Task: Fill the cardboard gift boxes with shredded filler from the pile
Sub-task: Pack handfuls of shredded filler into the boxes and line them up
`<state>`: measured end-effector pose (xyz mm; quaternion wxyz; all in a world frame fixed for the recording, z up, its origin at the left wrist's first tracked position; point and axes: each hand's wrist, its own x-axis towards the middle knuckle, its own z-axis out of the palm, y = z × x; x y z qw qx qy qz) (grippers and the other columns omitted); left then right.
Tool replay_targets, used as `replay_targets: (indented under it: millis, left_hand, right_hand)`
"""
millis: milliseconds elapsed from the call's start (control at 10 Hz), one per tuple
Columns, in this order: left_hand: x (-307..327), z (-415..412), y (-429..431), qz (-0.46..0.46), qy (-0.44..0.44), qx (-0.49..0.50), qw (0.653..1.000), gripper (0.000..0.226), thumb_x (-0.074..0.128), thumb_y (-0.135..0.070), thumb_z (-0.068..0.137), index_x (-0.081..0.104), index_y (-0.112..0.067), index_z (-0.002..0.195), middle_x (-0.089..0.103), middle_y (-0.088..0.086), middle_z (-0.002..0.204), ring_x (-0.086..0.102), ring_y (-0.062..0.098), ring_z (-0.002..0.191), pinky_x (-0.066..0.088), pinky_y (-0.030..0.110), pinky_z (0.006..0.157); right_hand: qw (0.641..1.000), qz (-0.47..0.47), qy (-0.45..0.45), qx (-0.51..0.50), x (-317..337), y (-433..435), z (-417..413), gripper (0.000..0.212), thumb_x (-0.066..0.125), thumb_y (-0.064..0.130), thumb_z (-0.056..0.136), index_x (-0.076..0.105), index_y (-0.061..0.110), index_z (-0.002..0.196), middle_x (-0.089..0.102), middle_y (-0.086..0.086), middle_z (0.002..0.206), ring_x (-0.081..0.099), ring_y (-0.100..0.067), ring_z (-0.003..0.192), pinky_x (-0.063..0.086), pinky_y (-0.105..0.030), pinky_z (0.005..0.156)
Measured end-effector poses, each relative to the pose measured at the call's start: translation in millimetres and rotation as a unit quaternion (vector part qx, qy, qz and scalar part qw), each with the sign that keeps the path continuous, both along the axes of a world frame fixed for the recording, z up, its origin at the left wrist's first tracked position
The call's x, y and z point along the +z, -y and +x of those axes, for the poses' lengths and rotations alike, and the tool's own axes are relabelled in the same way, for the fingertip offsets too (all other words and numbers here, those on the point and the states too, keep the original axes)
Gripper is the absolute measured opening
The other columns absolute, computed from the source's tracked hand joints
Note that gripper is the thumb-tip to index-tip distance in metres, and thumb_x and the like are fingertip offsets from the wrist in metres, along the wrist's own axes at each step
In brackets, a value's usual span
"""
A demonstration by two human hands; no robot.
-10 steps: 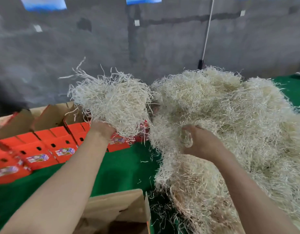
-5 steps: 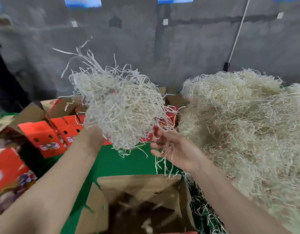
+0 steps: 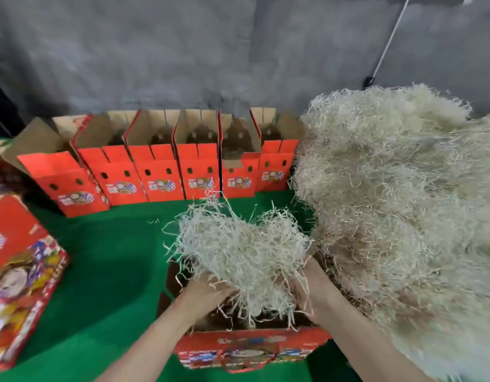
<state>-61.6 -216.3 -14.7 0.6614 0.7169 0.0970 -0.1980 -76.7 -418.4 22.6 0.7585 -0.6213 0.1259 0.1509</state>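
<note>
- A printed gift box (image 3: 20, 271) lies flat at the left edge of the green tabletop (image 3: 106, 257), apart from the work.
- 6 open gift boxes (image 3: 161, 172) stand in a row along the far edge with flaps up, probably waiting for filler.
- The left hand (image 3: 202, 292) grips the clump of shredded filler (image 3: 238, 249) from its left side, fingers curled into it.
- The clump is just over the open box (image 3: 252, 348) at the near edge, so it can go straight in.
- The right hand (image 3: 312, 293) supports the clump's right side. Its fingers are buried, so I cannot tell their state.
- The pile (image 3: 403, 202) fills the right edge, easy to reach.

I see the green table (image 3: 108, 271) bearing a row of red gift boxes (image 3: 161, 180), the filler pile (image 3: 403, 202) and a nearer box (image 3: 249, 350).
</note>
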Motion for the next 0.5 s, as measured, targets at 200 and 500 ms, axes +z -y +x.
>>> replay_targets:
  millis: [200, 500]
  left_hand:
    - [21, 5, -1, -0.232, -0.070, -0.078, 0.967, 0.062, 0.092, -0.014, 0.039, 0.065, -0.001, 0.094, 0.066, 0.015, 0.085, 0.066, 0.012, 0.064, 0.054, 0.020, 0.069]
    - [18, 17, 14, -0.036, -0.149, -0.076, 0.985, 0.064, 0.082, -0.027, 0.053, 0.055, -0.016, 0.110, 0.058, 0.005, 0.120, 0.044, 0.022, 0.122, 0.026, 0.043, 0.110]
  right_hand:
    - [1.000, -0.003, 0.022, -0.012, -4, 13, -14, 0.123, 0.071, 0.074, -0.008, 0.057, 0.018, 0.101, 0.070, 0.007, 0.081, 0.064, -0.006, 0.079, 0.048, -0.021, 0.066]
    - [0.996, -0.033, 0.042, 0.067, -18, -8, 5, 0.034, 0.056, -0.005, 0.083, 0.057, 0.014, 0.111, 0.070, -0.001, 0.105, 0.065, -0.019, 0.099, 0.049, -0.034, 0.087]
